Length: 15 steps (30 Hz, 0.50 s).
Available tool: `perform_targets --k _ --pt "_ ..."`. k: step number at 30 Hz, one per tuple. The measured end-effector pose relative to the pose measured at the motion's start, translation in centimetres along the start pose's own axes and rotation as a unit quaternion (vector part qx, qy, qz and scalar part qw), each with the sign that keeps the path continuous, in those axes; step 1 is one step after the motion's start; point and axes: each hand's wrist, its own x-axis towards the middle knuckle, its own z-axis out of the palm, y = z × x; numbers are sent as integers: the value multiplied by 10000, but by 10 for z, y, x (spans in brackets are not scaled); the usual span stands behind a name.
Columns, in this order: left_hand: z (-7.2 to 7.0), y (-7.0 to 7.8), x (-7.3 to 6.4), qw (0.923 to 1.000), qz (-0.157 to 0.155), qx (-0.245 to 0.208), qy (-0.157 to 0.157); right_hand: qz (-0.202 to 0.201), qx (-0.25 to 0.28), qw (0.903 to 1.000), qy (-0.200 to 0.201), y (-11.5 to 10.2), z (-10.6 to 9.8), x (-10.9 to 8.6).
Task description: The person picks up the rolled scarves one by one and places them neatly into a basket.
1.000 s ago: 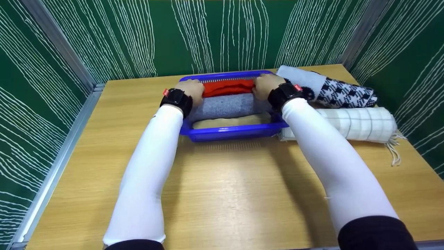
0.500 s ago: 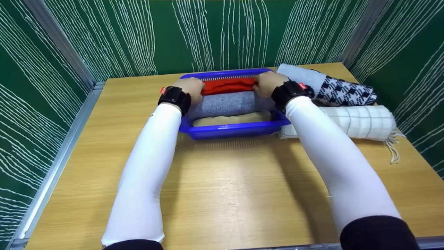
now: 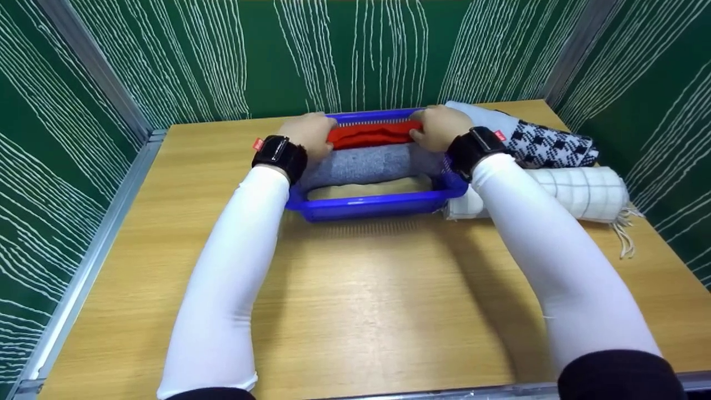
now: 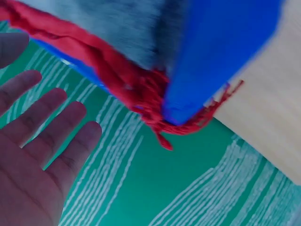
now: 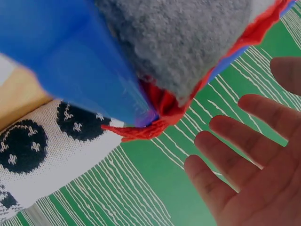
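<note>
A blue plastic basket (image 3: pixel 369 206) stands near the back of the table. Inside lie a rolled red scarf (image 3: pixel 375 133) at the rear, a grey rolled scarf (image 3: pixel 364 164) in the middle and a beige roll (image 3: pixel 369 190) in front. Red fringe (image 4: pixel 162 120) hangs over the basket's corner in the left wrist view; the right wrist view has red fringe (image 5: pixel 146 129) over the other corner. My left hand (image 4: pixel 42 146) is over the basket's left end, fingers straight and holding nothing. Over the right end is my right hand (image 5: pixel 249 165), its fingers also extended and nothing in it.
Right of the basket lie a black-and-white patterned knit roll (image 3: pixel 547 145) and, nearer, a white checked roll (image 3: pixel 580 191) with fringe. Green walls (image 3: pixel 272 61) with white lines enclose the wooden table (image 3: pixel 355 300) at the back and sides.
Both hands have lifted off the ends of the red scarf and their fingers have straightened. The right hand has shifted outward to the right. The rolls in the basket look unchanged.
</note>
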Motion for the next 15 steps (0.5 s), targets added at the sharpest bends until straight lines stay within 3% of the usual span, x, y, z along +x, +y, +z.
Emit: perform_targets --k 6,15 --pt "-6 9 -6 9996 102 -94 255 -85 42 9999 134 1 -4 -10" --pt "-4 23 -10 9994 -18 -108 318 -172 63 9989 440 2 -4 -22"
